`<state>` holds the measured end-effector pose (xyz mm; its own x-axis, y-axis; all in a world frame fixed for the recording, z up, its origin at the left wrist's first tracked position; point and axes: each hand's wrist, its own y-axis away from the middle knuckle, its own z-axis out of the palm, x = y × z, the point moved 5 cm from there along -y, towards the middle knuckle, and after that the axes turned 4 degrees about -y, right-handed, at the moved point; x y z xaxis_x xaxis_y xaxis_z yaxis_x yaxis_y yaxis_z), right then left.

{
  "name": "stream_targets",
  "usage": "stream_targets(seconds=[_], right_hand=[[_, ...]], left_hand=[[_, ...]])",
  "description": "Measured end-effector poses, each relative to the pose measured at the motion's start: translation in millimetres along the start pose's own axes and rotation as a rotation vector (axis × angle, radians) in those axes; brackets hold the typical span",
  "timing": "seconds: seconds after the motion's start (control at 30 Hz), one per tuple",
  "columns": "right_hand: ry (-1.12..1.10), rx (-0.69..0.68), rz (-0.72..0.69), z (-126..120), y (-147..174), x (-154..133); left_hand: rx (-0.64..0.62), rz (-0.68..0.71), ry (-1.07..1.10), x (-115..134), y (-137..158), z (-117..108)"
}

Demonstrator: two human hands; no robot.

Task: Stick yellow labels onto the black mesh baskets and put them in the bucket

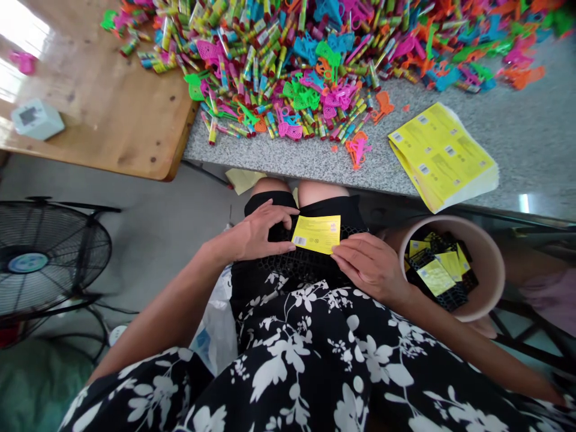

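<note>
A small yellow printed card [317, 234] with a barcode lies over my lap, above black netting [288, 264]. My right hand [371, 264] pinches the card's lower right corner between thumb and fingers. At the card's left edge is my left hand [258, 231], its curved index finger by the upper corner and its thumb by the lower one. The netting spreads under the card and both hands; whether the card is fixed to it cannot be told.
Colourful plastic toy pieces and small tubes [270, 66] are heaped on the granite table [373, 174]. A stack of yellow printed sheets [445, 156] lies at its right. Below stands a pink bucket [490, 270] with netting and yellow cards inside. A fan [49, 258] stands left.
</note>
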<state>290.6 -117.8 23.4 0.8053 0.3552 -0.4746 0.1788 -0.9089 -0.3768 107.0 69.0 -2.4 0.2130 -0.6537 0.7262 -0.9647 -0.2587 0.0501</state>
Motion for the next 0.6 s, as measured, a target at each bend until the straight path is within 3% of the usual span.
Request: stream_targets(seconds=[0.37,0.5,0.6], right_hand=[[0.088,-0.037,0.063,-5,-7,-15],[0.107,0.049,0.169,-14,2,-15],[0.081,0.002,0.216,-11,-7,-14]], left_hand=[[-0.113,-0.003,-0.013,1,3,0],[-0.099,0.021,-0.03,-2,5,2],[-0.056,0.065,-0.058,2,5,-2]])
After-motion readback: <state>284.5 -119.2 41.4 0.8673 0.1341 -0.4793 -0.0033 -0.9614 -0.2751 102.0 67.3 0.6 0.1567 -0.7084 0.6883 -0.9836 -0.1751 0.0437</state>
